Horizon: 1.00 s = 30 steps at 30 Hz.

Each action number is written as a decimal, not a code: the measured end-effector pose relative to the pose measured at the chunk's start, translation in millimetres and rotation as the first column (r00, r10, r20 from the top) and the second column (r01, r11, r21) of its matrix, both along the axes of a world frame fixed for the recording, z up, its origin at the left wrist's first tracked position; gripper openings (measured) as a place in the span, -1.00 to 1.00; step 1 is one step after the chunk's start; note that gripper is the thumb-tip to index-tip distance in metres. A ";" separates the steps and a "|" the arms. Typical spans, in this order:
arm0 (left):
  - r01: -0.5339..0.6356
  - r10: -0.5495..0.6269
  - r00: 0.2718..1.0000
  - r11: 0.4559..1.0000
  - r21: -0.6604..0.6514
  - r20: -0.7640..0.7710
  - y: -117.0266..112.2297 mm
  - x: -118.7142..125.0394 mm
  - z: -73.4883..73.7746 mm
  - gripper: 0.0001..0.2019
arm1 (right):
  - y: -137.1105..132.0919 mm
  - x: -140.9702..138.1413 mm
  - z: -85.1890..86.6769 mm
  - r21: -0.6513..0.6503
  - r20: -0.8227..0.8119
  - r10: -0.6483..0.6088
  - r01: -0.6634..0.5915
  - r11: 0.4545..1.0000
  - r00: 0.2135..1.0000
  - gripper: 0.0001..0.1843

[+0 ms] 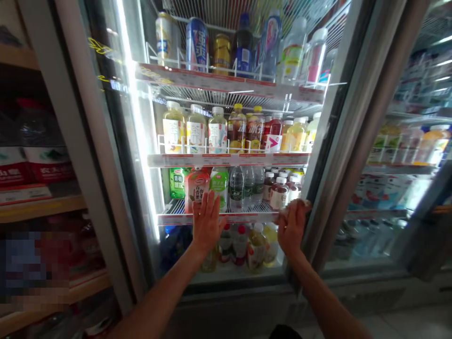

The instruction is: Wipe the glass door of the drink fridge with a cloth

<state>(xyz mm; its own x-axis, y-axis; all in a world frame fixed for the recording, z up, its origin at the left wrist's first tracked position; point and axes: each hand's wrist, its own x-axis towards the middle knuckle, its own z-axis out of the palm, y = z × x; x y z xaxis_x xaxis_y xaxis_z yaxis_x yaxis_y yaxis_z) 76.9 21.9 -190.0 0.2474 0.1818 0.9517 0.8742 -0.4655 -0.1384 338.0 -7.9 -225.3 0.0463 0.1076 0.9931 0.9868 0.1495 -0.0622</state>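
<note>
My left hand point(205, 221) is held out flat with its fingers apart, in front of a red drink bottle point(192, 190) and a green-labelled bottle point(221, 186) in a lit drinks cooler. It appears to lie on the glass door; contact is hard to make out. By the right side of the door frame point(326, 197), my right hand point(292, 228) is closed, its fingers curled round something pale and crumpled that I cannot make out. Small dark bottles with white caps point(280, 192) stand behind that hand.
Cans and bottles fill the cooler's upper shelf point(226, 82), and tea bottles point(218, 129) line the one below. More bottles point(256, 247) stand at the bottom. Wooden shelves point(42, 209) with packed bottles are on the left. Another cooler point(399, 167) stands to the right.
</note>
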 end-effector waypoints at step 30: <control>0.010 -0.011 0.998 1.000 -0.002 -0.062 -2.3 -17.2 -25.5 -0.28 | 8.8 -53.3 27.8 -0.029 0.231 0.107 -0.103 0.994 0.967 -0.28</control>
